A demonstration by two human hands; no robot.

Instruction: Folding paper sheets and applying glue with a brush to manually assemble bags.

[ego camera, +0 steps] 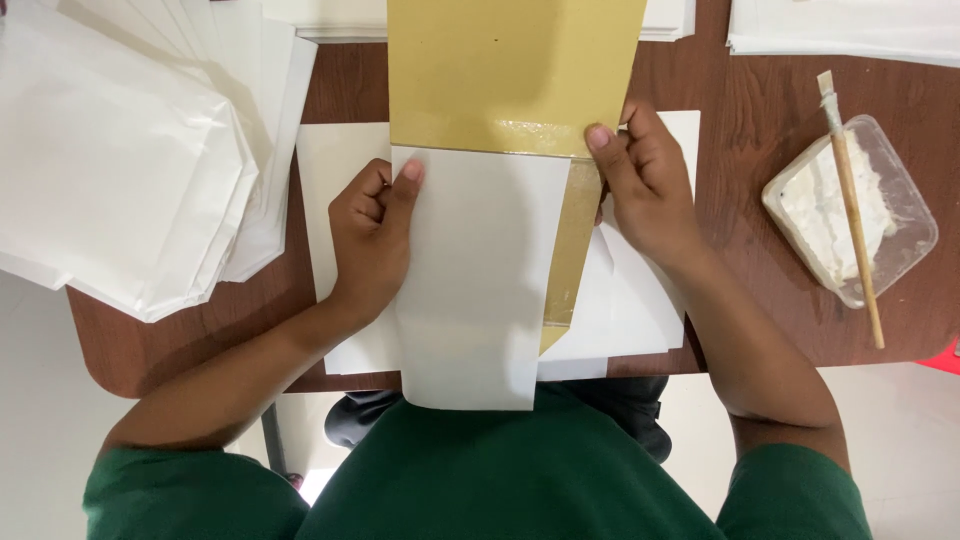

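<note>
A long sheet of paper, gold on its far half and white on the folded near half, lies in front of me over a white sheet on the brown table. My left hand grips the white fold's left edge, thumb on top. My right hand pinches the right edge where the gold and white meet, by a shiny glued strip.
A fanned stack of white paper bags fills the left of the table. More white sheets lie at the far right. A clear plastic tub of white paste with a wooden brush across it stands on the right.
</note>
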